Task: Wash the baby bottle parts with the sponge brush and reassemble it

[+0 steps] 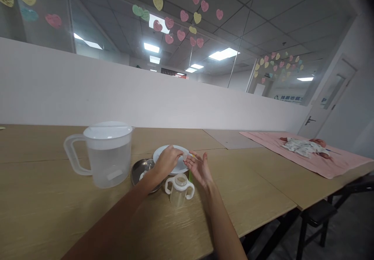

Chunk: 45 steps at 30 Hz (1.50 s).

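Note:
My left hand (168, 161) is pinched at the fingertips on a small translucent piece (185, 156), too small to name surely. Beside it my right hand (201, 170) is turned palm up, thumb apart and fingers stretched towards that piece. A thin pale line, perhaps a straw or stick, shows by its fingers. Both hands are above the near side of a white plate (159, 151). Just below them stands a clear baby bottle (178, 197) with two white handles and an uncovered mouth. A metal bowl (134, 174) holding small clear and white parts is partly hidden by my left forearm.
A large lidded plastic jug (109, 158) with liquid stands at left. Something green (191, 176) lies behind the bottle. At right, a baby doll (306, 147) in patterned clothes lies on a pink cloth (327, 166). A white partition (146, 100) runs behind the table; a black stool (318, 213) is right.

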### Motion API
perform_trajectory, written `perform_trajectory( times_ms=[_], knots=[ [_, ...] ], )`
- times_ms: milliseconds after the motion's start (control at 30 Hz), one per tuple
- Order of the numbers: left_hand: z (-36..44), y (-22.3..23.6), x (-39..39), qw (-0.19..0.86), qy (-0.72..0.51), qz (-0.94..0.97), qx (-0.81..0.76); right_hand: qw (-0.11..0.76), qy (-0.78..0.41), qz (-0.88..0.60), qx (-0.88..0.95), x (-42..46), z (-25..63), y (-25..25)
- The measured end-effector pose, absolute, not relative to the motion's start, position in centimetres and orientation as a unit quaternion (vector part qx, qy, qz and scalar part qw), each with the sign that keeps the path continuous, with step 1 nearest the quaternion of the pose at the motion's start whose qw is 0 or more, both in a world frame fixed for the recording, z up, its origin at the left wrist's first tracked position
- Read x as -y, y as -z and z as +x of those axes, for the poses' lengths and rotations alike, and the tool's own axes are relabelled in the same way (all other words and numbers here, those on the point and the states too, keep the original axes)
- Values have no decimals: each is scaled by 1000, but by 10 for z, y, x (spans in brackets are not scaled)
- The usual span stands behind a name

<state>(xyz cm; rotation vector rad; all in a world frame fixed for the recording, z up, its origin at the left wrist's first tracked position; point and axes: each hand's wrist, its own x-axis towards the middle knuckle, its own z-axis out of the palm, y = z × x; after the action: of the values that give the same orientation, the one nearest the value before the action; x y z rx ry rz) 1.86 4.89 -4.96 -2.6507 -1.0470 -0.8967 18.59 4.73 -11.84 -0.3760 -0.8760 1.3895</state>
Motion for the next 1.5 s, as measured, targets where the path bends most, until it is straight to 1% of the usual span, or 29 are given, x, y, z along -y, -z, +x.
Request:
perform_trajectory(
  times_ms=[267, 333, 467, 600, 700, 833, 1000, 1133, 1267, 1500],
  knots=[
    [29, 53, -43, 121, 244, -925, 263, 689, -521, -263, 429, -60, 177, 132],
    [28, 52, -44, 132, 250, -922, 265, 698, -504, -277, 426, -61, 176, 133],
    [23, 50, -47, 123, 286, -902, 298, 700, -481, -299, 435, -62, 175, 133],
    [22, 49, -48, 123, 274, -910, 286, 684, -448, -323, 477, -60, 174, 132],
    [23, 51, -46, 130, 266, -915, 275, 706, -408, -326, 479, -56, 171, 128],
    [22, 54, -46, 106, 272, -916, 274, 732, -358, -328, 478, -48, 168, 120],
    [18, 53, -49, 96, 266, -918, 279, 774, -343, -331, 416, -47, 173, 116],
    [16, 48, -52, 76, 294, -912, 275, 825, -307, -349, 323, -56, 189, 122],
    [18, 46, -53, 52, 309, -912, 264, 851, -273, -364, 263, -63, 203, 131],
    [28, 55, -54, 51, 302, -924, 231, 877, -151, -433, 145, -68, 217, 142]
  ],
)
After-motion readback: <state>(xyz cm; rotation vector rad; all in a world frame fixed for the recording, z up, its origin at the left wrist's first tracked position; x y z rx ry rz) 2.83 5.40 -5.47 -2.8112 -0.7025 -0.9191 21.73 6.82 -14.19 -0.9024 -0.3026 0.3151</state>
